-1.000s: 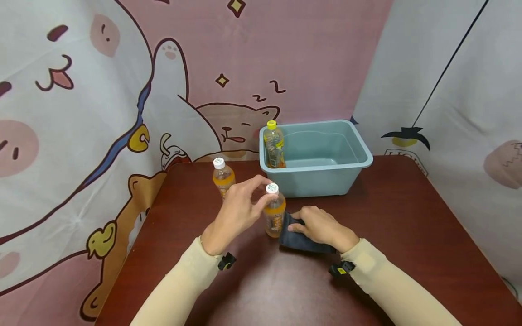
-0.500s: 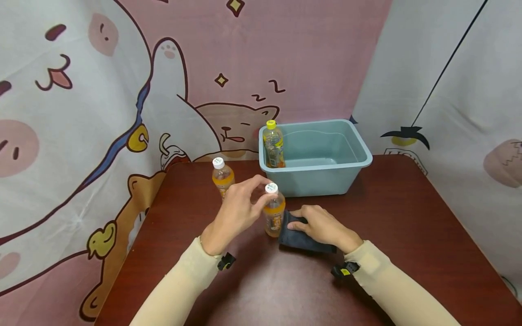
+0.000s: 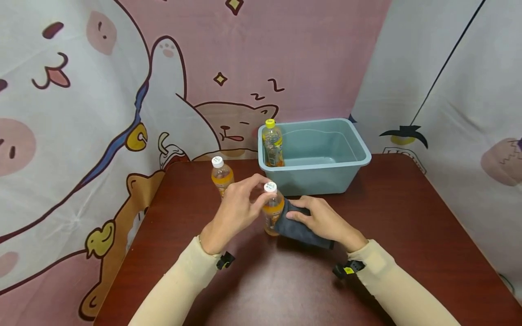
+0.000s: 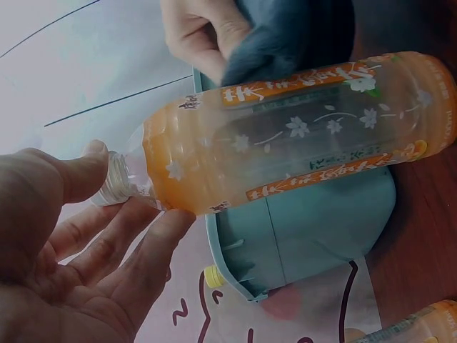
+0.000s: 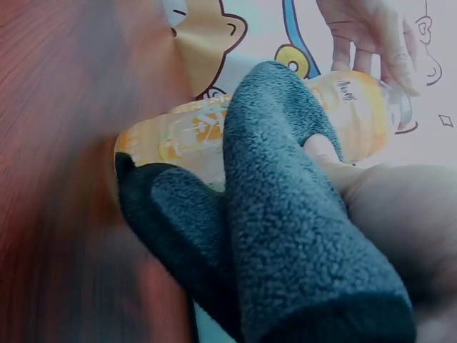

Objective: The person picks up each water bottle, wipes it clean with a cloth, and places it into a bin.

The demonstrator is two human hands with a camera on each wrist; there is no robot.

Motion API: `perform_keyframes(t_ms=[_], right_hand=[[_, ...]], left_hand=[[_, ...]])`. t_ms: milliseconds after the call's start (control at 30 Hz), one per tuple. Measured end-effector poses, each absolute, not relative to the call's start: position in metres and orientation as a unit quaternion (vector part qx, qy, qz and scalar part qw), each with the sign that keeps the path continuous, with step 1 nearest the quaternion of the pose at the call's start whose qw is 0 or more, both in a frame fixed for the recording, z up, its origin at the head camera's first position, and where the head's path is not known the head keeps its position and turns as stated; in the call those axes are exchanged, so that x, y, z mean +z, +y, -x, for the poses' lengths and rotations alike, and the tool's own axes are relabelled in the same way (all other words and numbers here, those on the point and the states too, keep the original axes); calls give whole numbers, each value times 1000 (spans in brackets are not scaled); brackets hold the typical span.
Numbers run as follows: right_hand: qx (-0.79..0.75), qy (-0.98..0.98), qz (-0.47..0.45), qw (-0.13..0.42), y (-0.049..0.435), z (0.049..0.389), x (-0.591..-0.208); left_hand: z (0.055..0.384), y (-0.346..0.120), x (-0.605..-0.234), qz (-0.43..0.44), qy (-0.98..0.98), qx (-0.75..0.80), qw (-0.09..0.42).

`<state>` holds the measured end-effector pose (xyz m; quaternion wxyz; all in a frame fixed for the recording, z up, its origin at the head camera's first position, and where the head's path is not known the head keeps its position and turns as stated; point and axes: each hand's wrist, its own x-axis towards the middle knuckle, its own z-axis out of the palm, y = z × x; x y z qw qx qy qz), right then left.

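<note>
A clear plastic bottle (image 3: 272, 216) with an orange label and white cap stands upright on the table. My left hand (image 3: 238, 203) pinches it at the cap and neck between thumb and fingers; the left wrist view shows this grip on the bottle (image 4: 300, 136) closely. My right hand (image 3: 322, 219) grips a folded dark grey cloth (image 3: 299, 226), whose near end lies against the bottle's right side. In the right wrist view the fuzzy cloth (image 5: 285, 200) covers part of the bottle, and the thumb presses on it. Most right fingers are hidden behind the cloth.
A second white-capped bottle (image 3: 222, 175) with an orange label stands to the left, partly behind my left hand. At the back, a light blue-green plastic tub (image 3: 314, 179) holds a yellow-capped bottle (image 3: 273, 145) in its left end. A cartoon-printed curtain (image 3: 318, 59) hangs behind the brown table (image 3: 391, 217).
My right hand has lifted slightly and brought the cloth up against the bottle, where it overlaps the label. The left hand keeps its hold on the cap and neck.
</note>
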<state>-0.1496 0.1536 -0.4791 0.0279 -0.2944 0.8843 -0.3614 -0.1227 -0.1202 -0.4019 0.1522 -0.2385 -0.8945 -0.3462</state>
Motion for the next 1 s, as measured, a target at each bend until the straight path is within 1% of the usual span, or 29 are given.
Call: perform_keyframes(t_ms=[500,733,1000], right_hand=[[-425,860,283,-21,151,148,-461],[-419,857,292,-66,143,148,-445],[-405,860,298,-84,138,146,-440]], left_hand=[[122,-123,-401,237,-895,-343,158],[122,-122,-403,240,-893,-343,166],[122,-122,-404,241,-891,-345,168]])
